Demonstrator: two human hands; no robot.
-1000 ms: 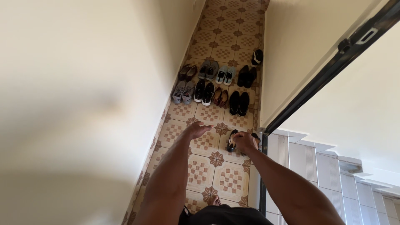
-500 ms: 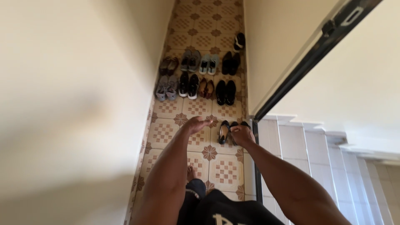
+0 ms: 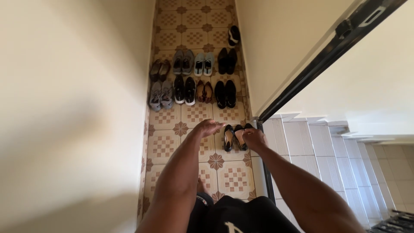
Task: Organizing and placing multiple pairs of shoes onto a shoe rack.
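Observation:
A pair of black flat shoes (image 3: pixel 232 137) lies on the patterned tile floor (image 3: pixel 164 144) in front of me, by the foot of a black metal frame. My right hand (image 3: pixel 255 139) is down on the right shoe of that pair; its fingers are hidden, so the grip is unclear. My left hand (image 3: pixel 209 127) hovers just left of the pair, fingers loosely bent, with nothing in it. Both forearms reach forward from the bottom of the view.
Two rows of shoes stand farther along the narrow hallway: grey sneakers (image 3: pixel 161 95), black sneakers (image 3: pixel 184 89), brown flats (image 3: pixel 204 91), black shoes (image 3: pixel 225 93), and behind them light sneakers (image 3: pixel 203 64). Cream walls (image 3: pixel 64 108) close in. Tiled steps (image 3: pixel 310 142) lie to the right.
My view has swung a little, so the rows of shoes sit higher and farther left. Both hands stay by the black flat shoes.

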